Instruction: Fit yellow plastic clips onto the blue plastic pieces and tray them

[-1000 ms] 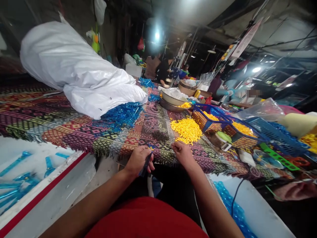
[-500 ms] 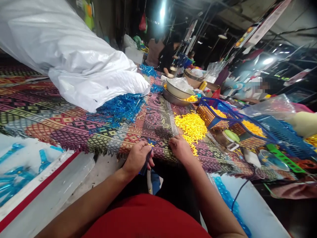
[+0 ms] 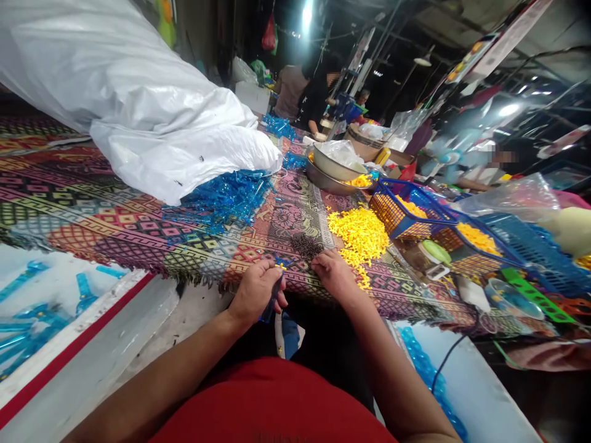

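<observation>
My left hand (image 3: 257, 290) is closed round a dark blue translucent plastic piece (image 3: 273, 300), held upright at the near edge of the cloth. A tiny yellow piece (image 3: 281, 266) shows at its upper end, by my thumb. To the right, my right hand (image 3: 336, 274) has its fingertips pinched together at the near side of a small heap of dark bits (image 3: 305, 246). Whatever lies between those fingertips is too small to make out. Just beyond this hand is a heap of small yellow plastic pieces (image 3: 362, 231).
A large white sack (image 3: 184, 123) lies at the left, with blue plastic pieces (image 3: 226, 200) beside it on the patterned cloth (image 3: 115, 215). Stacked metal bowls (image 3: 330, 184), blue baskets (image 3: 392, 227) and a green strip (image 3: 530, 295) stand right. People work beyond.
Both hands keep nearly the same pose; the right fingertips have shifted very slightly at the dark heap. The whole view has moved a little.
</observation>
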Demonstrator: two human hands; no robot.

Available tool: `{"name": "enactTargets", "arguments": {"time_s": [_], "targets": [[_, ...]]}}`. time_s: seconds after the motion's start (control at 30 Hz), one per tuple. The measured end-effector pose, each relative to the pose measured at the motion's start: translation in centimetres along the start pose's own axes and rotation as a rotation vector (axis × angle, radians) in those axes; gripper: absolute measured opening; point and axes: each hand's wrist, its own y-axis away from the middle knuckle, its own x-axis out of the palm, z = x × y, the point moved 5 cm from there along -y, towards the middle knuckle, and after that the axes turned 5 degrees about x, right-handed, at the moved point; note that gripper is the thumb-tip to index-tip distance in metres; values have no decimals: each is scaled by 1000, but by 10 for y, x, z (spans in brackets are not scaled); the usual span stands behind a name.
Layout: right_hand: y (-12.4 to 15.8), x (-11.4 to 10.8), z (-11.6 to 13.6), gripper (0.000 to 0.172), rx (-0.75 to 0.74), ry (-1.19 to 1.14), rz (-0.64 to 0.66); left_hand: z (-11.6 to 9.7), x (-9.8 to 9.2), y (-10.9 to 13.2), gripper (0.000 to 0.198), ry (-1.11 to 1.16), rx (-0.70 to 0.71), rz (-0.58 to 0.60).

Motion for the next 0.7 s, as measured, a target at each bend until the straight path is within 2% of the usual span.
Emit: {"name": "enactTargets", "arguments": {"time_s": [0.17, 0.47, 0.6, 0.7], "targets": [[1, 1, 0, 14, -3, 34, -17, 0, 0, 1, 18, -18, -9, -9], [-1, 1, 7, 20, -6, 22, -31, 0, -3, 4, 17, -26, -7, -28], [1, -4, 10, 17, -19, -97, -111, 0, -5, 4, 16, -33, -11, -34], [1, -7, 12, 14, -22, -170, -122, 0, -5, 4, 15, -38, -21, -33]]}}
